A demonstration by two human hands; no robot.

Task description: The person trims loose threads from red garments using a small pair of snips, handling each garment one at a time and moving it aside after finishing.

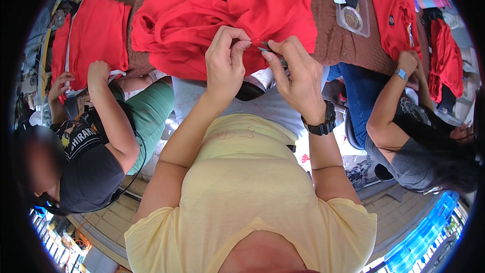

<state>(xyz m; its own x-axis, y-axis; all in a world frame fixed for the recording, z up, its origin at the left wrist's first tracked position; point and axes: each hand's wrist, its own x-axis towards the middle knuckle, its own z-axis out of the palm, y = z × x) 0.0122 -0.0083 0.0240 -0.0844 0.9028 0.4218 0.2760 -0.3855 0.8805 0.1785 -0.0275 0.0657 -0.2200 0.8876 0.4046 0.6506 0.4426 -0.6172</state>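
Note:
A red garment (202,25) lies bunched in folds on the table in front of me and hangs over its near edge. Above it my left hand (227,63) pinches thumb and forefinger together; what is between them is too small to make out. Close by on the right, my right hand (299,77) holds a small grey metal tool (262,48) between thumb and fingers, its tip pointing toward my left fingertips. Most of the tool is hidden by the fingers, so its kind is unclear. A black watch sits on my right wrist.
A brown-covered table (328,35) spans the front. A clear plastic tray (356,17) holds a round roll. At left, a person handles folded red cloth (103,35); at right, another person's hand (408,63) touches a red garment (396,17).

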